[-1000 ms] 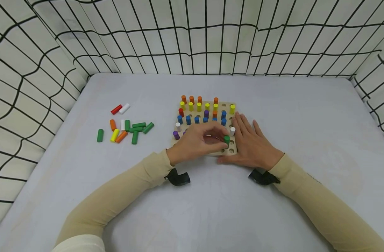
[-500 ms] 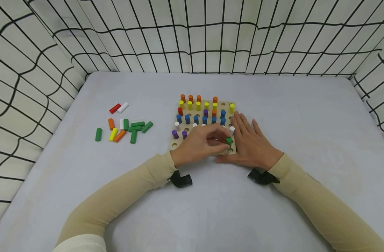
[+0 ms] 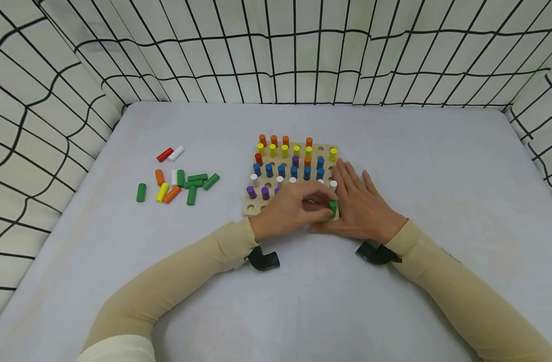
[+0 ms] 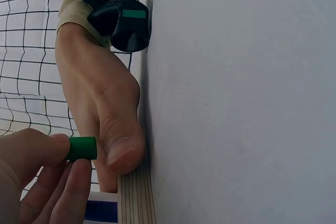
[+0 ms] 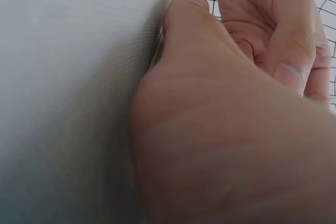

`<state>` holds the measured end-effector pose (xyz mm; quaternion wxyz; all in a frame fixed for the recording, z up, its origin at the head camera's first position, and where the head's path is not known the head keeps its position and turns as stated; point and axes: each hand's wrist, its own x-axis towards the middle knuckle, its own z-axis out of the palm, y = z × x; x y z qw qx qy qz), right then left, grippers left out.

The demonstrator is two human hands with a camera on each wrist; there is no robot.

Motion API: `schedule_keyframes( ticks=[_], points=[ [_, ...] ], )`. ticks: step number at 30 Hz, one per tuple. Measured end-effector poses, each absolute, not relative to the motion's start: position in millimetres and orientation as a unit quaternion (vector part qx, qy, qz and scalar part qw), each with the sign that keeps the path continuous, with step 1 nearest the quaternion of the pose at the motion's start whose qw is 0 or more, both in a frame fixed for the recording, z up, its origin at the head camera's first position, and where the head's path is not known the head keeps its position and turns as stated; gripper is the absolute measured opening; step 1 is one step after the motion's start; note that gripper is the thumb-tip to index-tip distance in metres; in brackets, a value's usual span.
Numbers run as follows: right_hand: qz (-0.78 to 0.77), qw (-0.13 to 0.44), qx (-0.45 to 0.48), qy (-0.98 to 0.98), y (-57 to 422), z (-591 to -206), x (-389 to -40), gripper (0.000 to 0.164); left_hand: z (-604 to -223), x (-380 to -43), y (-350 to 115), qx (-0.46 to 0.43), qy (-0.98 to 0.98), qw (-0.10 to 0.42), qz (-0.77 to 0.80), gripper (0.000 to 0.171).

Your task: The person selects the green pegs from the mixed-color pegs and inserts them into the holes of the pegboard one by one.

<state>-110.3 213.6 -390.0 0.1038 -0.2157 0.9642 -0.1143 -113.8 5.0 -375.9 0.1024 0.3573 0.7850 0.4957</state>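
My left hand arches over the near side of the square, pale wooden pegboard, thumb and fingertips pinching a short green cylindrical peg upright at the board's near right corner, its lower end just clear of the wood. My beige-sleeved left forearm slants in from the board's near left, elbow bent. My right hand lies palm down against the board's right edge, fingers straight, gripping nothing, thumb stretched along the near edge.
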Motion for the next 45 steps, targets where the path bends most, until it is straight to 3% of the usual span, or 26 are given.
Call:
schedule_keyframes(
  ticks=[30, 45],
  points=[
    [-0.101, 0.095, -0.232, 0.963, 215.2, -388.7, -108.6, 0.131, -380.4, -108.9, 10.1, 0.386, 0.816, 0.058, 0.427, 0.024],
    [-0.102, 0.104, -0.228, 0.963, 215.1, -389.0, -108.6, 0.132, -378.1, -107.7, 10.0, 0.377, 0.822, 0.061, 0.423, 0.024]
  ],
)
